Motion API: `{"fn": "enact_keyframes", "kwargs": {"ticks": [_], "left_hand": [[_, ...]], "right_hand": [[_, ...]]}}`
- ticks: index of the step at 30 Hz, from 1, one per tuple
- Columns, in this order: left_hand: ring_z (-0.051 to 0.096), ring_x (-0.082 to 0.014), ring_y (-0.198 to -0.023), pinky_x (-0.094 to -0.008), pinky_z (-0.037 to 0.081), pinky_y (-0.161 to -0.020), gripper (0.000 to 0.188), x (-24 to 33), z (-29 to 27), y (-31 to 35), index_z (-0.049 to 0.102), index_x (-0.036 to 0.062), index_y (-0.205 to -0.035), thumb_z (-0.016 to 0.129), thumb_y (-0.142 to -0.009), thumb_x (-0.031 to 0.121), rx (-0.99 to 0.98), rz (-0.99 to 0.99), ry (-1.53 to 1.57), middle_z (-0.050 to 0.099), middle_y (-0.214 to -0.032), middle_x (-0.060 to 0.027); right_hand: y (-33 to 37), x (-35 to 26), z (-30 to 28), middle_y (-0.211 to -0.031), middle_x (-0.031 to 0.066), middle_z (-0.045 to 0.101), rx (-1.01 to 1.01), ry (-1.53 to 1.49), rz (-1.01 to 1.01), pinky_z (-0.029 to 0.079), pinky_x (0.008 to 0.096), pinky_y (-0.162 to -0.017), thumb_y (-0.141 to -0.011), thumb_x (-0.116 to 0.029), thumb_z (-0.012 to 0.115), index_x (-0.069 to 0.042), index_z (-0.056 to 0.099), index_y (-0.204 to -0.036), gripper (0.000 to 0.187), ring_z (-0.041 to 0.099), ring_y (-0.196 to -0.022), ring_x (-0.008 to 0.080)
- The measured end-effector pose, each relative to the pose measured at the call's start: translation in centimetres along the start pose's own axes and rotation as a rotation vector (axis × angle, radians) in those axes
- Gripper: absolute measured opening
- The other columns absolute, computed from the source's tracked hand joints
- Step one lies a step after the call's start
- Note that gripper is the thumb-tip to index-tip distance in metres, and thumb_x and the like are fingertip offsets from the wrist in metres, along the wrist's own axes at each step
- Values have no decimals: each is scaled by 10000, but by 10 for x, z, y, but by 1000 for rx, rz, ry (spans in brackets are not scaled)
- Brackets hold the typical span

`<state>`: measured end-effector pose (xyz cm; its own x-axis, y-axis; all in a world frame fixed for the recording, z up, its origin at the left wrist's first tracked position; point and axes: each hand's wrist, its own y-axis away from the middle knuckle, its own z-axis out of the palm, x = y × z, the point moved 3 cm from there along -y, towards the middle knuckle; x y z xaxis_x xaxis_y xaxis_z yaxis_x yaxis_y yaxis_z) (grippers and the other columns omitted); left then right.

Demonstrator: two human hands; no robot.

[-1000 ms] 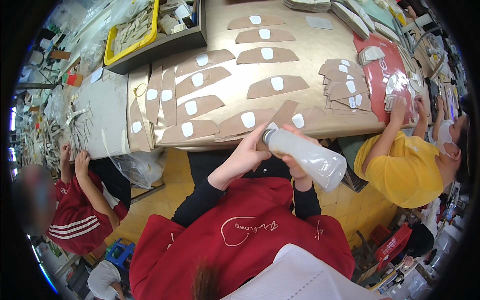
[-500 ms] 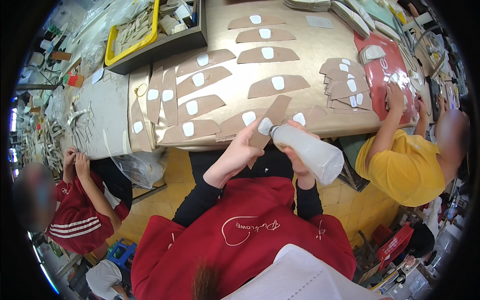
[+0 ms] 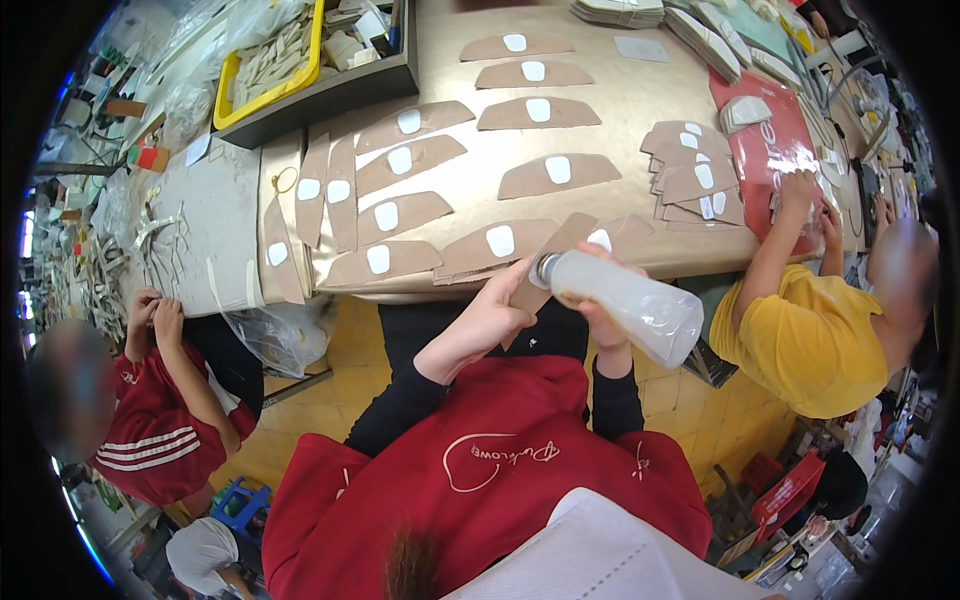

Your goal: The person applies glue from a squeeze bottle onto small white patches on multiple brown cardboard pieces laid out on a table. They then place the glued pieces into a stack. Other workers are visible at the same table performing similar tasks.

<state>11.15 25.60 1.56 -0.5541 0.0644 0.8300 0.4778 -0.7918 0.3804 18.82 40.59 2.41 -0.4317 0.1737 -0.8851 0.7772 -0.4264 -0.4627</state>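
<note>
**Squeezing bottle held over a brown cut piece at the table edge**

Gripping a translucent squeeze bottle [image 3: 630, 308] around its middle, the right hand [image 3: 598, 322] has its fingers closed on the soft plastic, the nozzle end pointing left and slightly up toward the table's near edge. The left hand [image 3: 488, 318] is closed around the lower part of a long brown cut piece [image 3: 548, 262], thumb and fingers pinching it so that it slants up over the table [image 3: 620, 110] edge. The bottle's nozzle sits just beside this piece, near a small white patch at its upper end; whether the tip touches it cannot be told.

Both forearms come up from a red sweatshirt [image 3: 480, 470] with dark cuffs.

Beyond the hands, the tan table carries many more curved brown pieces [image 3: 545, 175] laid out in rows, each bearing a white patch near its middle. A stack of such pieces [image 3: 690, 180] lies to the right, beside a red sheet [image 3: 770, 140]. At the far left corner stands a dark tray with a yellow bin [image 3: 270, 70] full of pale parts.

On the right a person in a yellow shirt [image 3: 800, 340] reaches both hands onto the red sheet. On the left a person in a red striped shirt [image 3: 160, 430] has both hands raised at the side of a grey surface [image 3: 210, 220] strewn with small strips.
</note>
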Motion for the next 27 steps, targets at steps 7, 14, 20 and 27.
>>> {"fn": "enact_keyframes", "kwargs": {"ticks": [7,14,20,27], "left_hand": [[567,-118,-1029,-244,488,-830,821,5,-9,10,332,48,-1506,541,-737,-147,21,-137,189,552,-1262,-57],[554,-166,-1194,-282,447,-1001,821,18,-39,21,381,35,-1468,583,-700,-174,161,-19,339,555,-1306,-60],[565,-141,-1149,-283,461,-967,761,19,-89,31,384,16,-1461,641,-759,-124,356,104,182,560,-1283,-52],[580,-165,-1144,-287,494,-948,700,19,-143,71,385,3,-1449,635,-809,-133,591,275,286,547,-1294,-73]], "right_hand": [[-1,-6,-14,-1102,160,708,-73,486,58,555,294,-809,-663,-133,903,25,606,-1217,648,696,-965,213],[3,5,-63,-1170,245,610,687,-49,-171,500,416,-927,-873,-530,645,44,519,-1250,698,610,-1075,331],[18,9,-100,-1212,260,585,860,-109,32,412,453,-1025,-873,-598,578,20,461,-1292,755,558,-1152,336],[22,15,-90,-1219,272,584,714,-110,109,424,439,-1016,-851,-573,606,7,491,-1274,727,552,-1162,321]]}}
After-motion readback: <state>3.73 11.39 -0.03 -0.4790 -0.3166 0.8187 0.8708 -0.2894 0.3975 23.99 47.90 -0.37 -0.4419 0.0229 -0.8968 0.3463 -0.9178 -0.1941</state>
